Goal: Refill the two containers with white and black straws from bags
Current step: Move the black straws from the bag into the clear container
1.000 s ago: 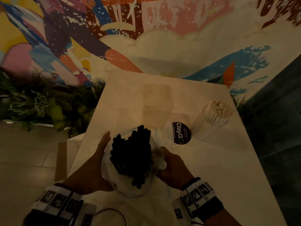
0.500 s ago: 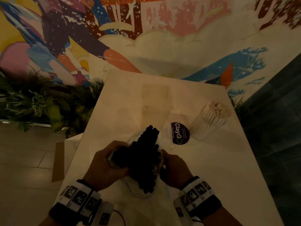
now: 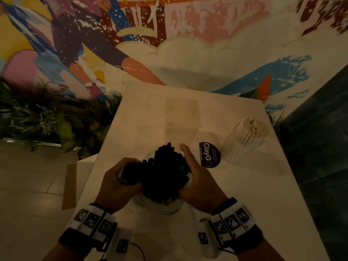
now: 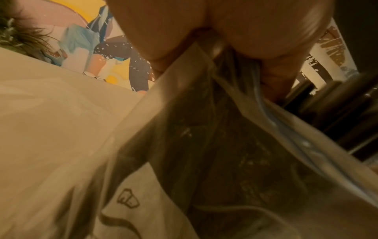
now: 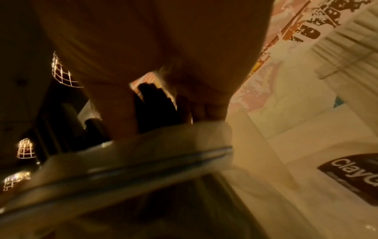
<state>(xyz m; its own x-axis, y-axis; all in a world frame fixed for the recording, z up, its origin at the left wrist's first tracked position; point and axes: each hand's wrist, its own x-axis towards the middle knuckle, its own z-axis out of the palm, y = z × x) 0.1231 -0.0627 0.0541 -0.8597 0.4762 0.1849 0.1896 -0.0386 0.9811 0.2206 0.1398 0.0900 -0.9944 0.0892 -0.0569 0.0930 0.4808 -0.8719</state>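
Observation:
A thick bundle of black straws (image 3: 165,174) sticks out of a clear zip bag (image 3: 160,206) on the white table (image 3: 244,194), right in front of me. My left hand (image 3: 122,179) curls round the bag's left rim; in the left wrist view its fingers (image 4: 272,67) pinch the zip edge of the bag (image 4: 204,129). My right hand (image 3: 190,166) lies against the right side of the bundle with straight fingers. The right wrist view shows black straws (image 5: 153,110) beyond the bag's edge (image 5: 143,161). White straws fill a clear container (image 3: 244,140) at the right.
A round dark ClayGo sticker (image 3: 209,154) lies on the table between the bundle and the white-straw container. Green plants (image 3: 47,125) line the floor to the left. A painted wall (image 3: 188,53) stands behind the table's far edge.
My left hand went from open beside the bag to curled round its rim. My right hand let go of the bag's edge and straightened along the bundle, which shifted slightly forward.

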